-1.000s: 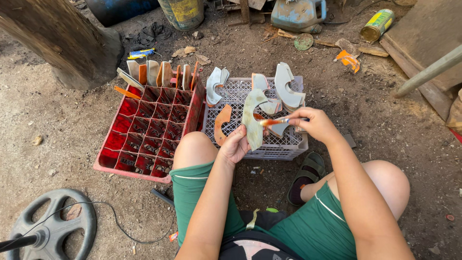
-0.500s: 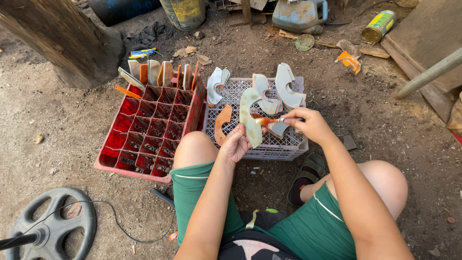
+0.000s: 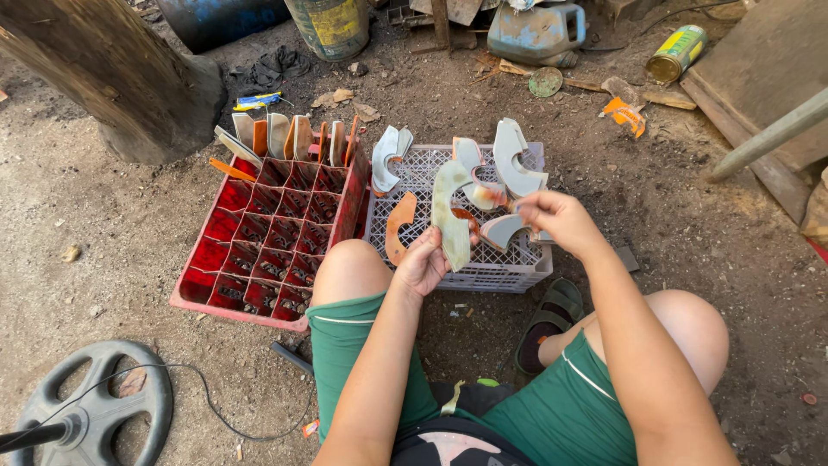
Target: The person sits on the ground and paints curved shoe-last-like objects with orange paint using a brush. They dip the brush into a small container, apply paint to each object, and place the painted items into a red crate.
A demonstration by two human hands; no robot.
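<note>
From where I'm watching, the left hand (image 3: 423, 263) is gripping a pale curved piece (image 3: 450, 211) upright over the white crate (image 3: 517, 267), and the right hand (image 3: 561, 220) has its fingers pinched together right beside it, but I can't tell what's in them. More curved pieces (image 3: 516, 160) lean on that crate. The red divided crate (image 3: 259, 250) sits touching its left side, and a blue jug (image 3: 535, 33) lies well beyond it on the dirt.

Ground: bare packed dirt (image 3: 112, 250), littered with dry leaves.
Left: thick tree trunk (image 3: 112, 78).
Light: daylight, soft shade.
</note>
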